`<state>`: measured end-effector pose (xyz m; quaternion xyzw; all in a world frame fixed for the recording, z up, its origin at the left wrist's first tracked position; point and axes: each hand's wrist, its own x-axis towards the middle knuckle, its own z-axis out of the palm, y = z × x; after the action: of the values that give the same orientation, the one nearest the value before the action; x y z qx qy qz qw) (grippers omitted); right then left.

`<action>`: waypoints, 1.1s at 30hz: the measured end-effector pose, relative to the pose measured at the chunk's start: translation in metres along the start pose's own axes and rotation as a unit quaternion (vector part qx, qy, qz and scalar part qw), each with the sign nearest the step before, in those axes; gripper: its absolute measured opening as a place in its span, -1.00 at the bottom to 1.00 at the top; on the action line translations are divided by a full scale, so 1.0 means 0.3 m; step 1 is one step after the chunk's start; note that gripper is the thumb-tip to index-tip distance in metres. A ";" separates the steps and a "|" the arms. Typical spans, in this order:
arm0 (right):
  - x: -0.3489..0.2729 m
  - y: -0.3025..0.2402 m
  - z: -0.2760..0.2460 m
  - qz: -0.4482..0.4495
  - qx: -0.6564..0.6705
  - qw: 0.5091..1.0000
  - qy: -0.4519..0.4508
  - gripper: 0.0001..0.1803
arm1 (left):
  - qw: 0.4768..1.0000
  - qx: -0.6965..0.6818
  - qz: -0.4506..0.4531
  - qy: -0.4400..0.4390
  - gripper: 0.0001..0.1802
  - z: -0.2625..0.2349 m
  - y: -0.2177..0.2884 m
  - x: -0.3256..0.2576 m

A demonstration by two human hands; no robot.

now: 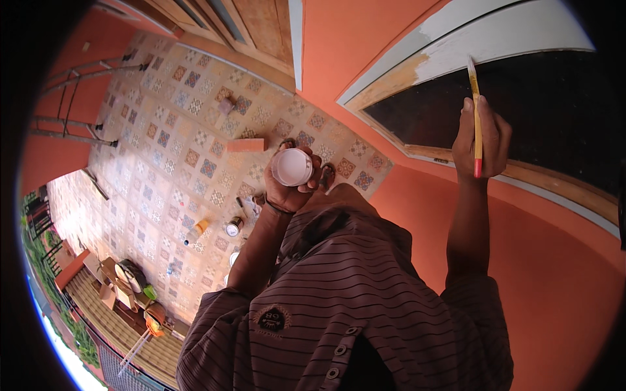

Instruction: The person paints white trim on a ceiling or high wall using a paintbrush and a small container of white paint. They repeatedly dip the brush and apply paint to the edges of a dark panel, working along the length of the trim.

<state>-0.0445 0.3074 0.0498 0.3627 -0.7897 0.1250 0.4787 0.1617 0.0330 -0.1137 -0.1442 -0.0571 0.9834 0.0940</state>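
Note:
My right hand [482, 140] is closed around the yellow handle of a paintbrush [478, 120], whose end is red. The bristles touch the wooden window frame [515, 31], which is coated white along much of its top rail. A patch of bare tan wood shows on that rail to the left of the brush. Below it lies the dark pane [548, 104]. At waist height my left hand [287, 188] holds a small round cup [291, 167] from beneath, with pale, whitish paint inside.
An orange-coral wall [521, 260] surrounds the window. On the patterned tile floor [189, 150] are a brick [246, 144], an open can [234, 226] and a bottle [195, 231]. A ladder [72, 127] leans at the left. A bench [98, 306] bears a bag [130, 275] and boxes.

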 end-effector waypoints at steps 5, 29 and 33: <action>-0.127 -0.019 0.091 0.004 0.072 0.996 -0.051 -0.65 | 1.000 0.009 0.006 0.024 -0.36 0.001 -0.004 -0.027; -0.175 -0.054 0.095 0.142 0.224 0.959 -0.096 -0.53 | 0.994 0.092 -0.044 -0.038 -0.30 0.064 -0.002 -0.075; -0.057 0.002 0.081 0.148 0.243 0.959 0.016 -0.46 | 0.991 0.119 -0.049 -0.023 -0.32 0.081 -0.004 -0.068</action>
<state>-0.0564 0.3023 0.0231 0.3451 -0.7730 0.3878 0.3647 0.1740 0.0278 -0.0847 -0.1064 0.0513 0.9804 0.1576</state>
